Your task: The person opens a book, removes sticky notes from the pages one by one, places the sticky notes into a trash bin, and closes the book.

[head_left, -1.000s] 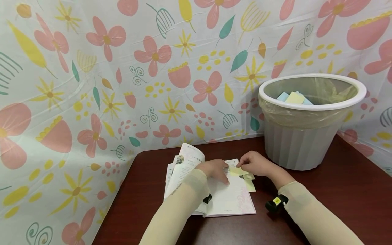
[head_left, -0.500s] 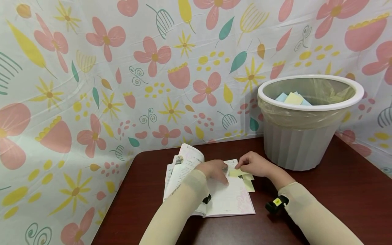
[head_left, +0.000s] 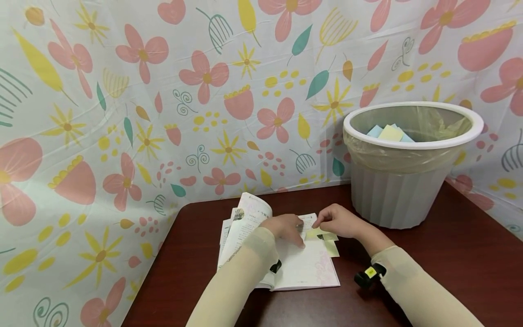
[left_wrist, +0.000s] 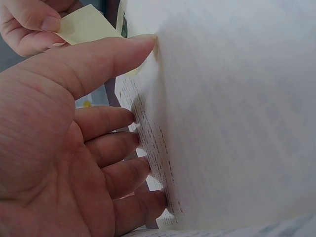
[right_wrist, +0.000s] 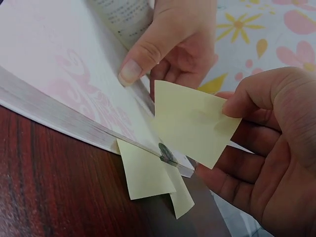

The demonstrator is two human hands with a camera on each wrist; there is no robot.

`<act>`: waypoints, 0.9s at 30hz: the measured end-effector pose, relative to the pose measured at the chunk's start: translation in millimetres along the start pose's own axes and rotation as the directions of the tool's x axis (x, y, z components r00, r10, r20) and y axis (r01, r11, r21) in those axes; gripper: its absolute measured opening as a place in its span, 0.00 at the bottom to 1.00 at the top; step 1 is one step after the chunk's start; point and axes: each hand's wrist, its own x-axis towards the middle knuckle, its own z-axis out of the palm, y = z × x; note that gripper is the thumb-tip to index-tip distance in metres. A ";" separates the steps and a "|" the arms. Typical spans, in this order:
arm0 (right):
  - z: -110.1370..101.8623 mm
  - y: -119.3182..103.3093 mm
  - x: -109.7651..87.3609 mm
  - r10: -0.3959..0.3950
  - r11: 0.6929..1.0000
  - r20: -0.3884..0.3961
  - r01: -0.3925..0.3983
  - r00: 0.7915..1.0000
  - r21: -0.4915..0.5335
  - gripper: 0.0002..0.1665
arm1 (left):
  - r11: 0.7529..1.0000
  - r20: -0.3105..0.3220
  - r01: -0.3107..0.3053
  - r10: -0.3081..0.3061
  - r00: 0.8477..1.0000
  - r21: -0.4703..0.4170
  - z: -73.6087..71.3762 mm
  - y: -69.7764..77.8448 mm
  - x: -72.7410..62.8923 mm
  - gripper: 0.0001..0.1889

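An open book (head_left: pixel 306 270) lies on the table, its left pages curling upward. My left hand (head_left: pixel 286 228) spreads across it, the thumb pressing the edge of a page and the other fingertips touching a printed page in the left wrist view. At the book's upper right, my right hand (head_left: pixel 338 221) pinches a pale yellow sticky note (right_wrist: pixel 190 123) by its corner between thumb and index finger. The note's far edge reaches the page edge close to my left thumb. Two more yellow sticky notes (right_wrist: pixel 145 173) stick out from the book's side below it.
Behind and right of the book stands a grey wastebasket (head_left: pixel 398 190) with a white rim and a clear liner. Blue and yellow paper squares (head_left: pixel 391 133) show inside it. A flower-patterned cloth (head_left: pixel 163 113) hangs behind the dark reddish table (head_left: pixel 302 309).
The head view has shifted slightly. Both hands stay in nearly the same place, the left on the book and the right at the sticky note.
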 end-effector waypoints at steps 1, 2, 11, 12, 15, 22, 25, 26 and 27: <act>0.0 -0.3 -0.2 -0.003 1.000 -0.001 0.003 1.000 0.003 0.13 | 1.000 -0.001 0.002 -0.002 1.000 0.000 0.0 0.0 -0.3 0.43; 0.0 -0.8 -0.5 -0.006 1.000 -0.002 0.006 1.000 0.006 0.13 | 1.000 -0.001 0.002 -0.002 1.000 0.000 -0.1 0.0 -0.5 0.43; -0.4 -2.4 -1.6 -0.037 0.999 -0.014 0.037 0.999 0.028 0.14 | 1.000 -0.003 -0.022 0.022 1.000 -0.007 0.7 -0.8 2.0 0.43; -0.6 -2.2 -1.5 -0.037 0.999 -0.017 0.038 0.999 0.030 0.14 | 1.000 -0.003 -0.023 0.023 1.000 -0.009 0.6 -0.9 2.3 0.43; -1.5 -2.5 -1.5 -0.037 0.998 -0.024 0.038 0.999 0.041 0.15 | 1.000 0.000 -0.022 0.022 1.000 -0.013 0.1 -1.1 2.4 0.43; -2.2 -3.2 -1.3 -0.042 0.997 -0.050 0.045 0.998 0.058 0.15 | 1.000 -0.001 -0.015 0.015 1.000 -0.023 0.2 -1.6 4.1 0.43; -2.5 -3.9 -1.3 -0.046 0.997 -0.071 0.050 0.996 0.062 0.13 | 1.000 0.002 -0.010 0.010 1.000 -0.017 0.3 -1.9 5.2 0.43; -2.8 -4.3 -1.3 -0.046 0.997 -0.076 0.050 0.996 0.062 0.13 | 1.000 0.003 -0.006 0.006 1.000 -0.016 0.3 -1.9 5.1 0.43; -3.1 -5.0 -1.3 -0.049 0.996 -0.078 0.054 0.996 0.066 0.12 | 1.000 0.003 -0.005 0.005 1.000 -0.015 0.3 -2.4 5.3 0.43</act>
